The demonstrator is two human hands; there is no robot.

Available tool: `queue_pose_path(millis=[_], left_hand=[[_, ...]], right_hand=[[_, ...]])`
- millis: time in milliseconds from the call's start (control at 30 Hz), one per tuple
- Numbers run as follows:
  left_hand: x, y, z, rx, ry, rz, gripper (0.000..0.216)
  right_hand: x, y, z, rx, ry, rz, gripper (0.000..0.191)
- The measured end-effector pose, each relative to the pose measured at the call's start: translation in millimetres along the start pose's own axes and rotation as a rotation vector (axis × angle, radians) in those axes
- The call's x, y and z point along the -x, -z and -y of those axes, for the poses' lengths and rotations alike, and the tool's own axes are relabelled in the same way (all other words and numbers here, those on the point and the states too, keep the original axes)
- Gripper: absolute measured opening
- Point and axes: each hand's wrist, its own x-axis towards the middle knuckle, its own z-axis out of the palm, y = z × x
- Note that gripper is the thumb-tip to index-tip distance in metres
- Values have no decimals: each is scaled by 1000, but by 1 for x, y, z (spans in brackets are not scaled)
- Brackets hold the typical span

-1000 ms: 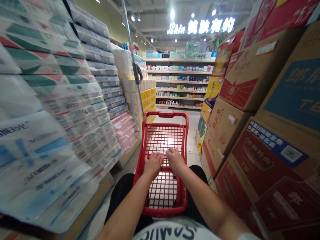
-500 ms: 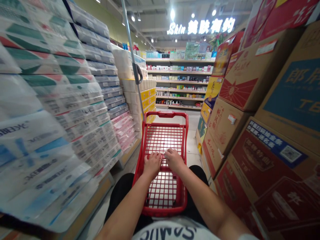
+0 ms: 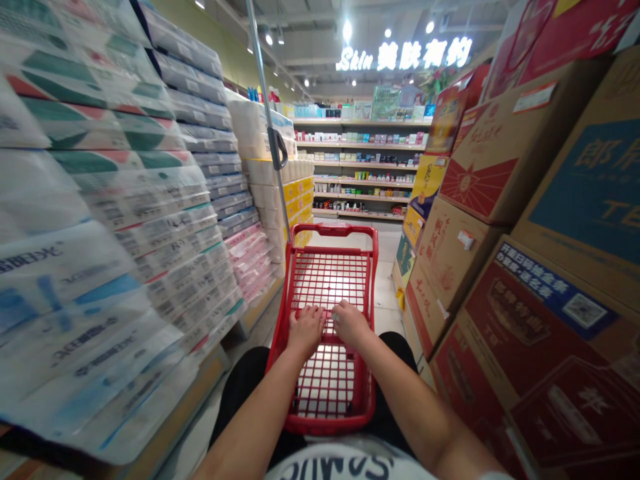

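Hardly anything has moved since the earlier frame; the view has just shifted slightly. Left hand [image 3: 307, 330] and right hand [image 3: 351, 325] sit side by side over the middle of the red basket [image 3: 330, 424], fingers loosely bent; whether they grip it, I cannot tell. It stands between the knees [image 3: 397, 348], probably for steadiness, its pole [image 3: 261, 73] rising from the far left corner, seemingly for pulling.
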Motion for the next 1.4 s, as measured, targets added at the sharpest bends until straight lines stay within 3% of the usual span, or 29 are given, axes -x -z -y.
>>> queue_pose_path(millis=[67,200,367,533,633,800,967,1100,1267,1400], left_hand=[[0,0,0,-4,-3,-8,39],[0,1,0,-10,-8,-11,39],[0,1,0,-7,2,11,38],[0,0,0,-3,9,17,40],[0,0,0,0,9,17,40],[0,1,0,1,9,12,40],[1,1,0,3,6,15,40],[1,2,0,-3,2,5,39],[1,2,-1,4,-1,4,40],[1,2,0,9,3,17,40]], right_hand=[[1,0,0,5,19,23,13],[1,1,1,50,-84,-50,15],[0,2,3,63,-64,25,14],[0,0,3,105,-145,-32,17],[0,0,2,63,-68,12,13],[0,2,0,4,-63,-126,25],[1,-1,-2,-96,232,-46,42],[-2,-3,-4,-71,62,-162,43],[-2,-5,-5,-70,165,-20,32],[-2,-4,-4,-15,17,-80,25]])
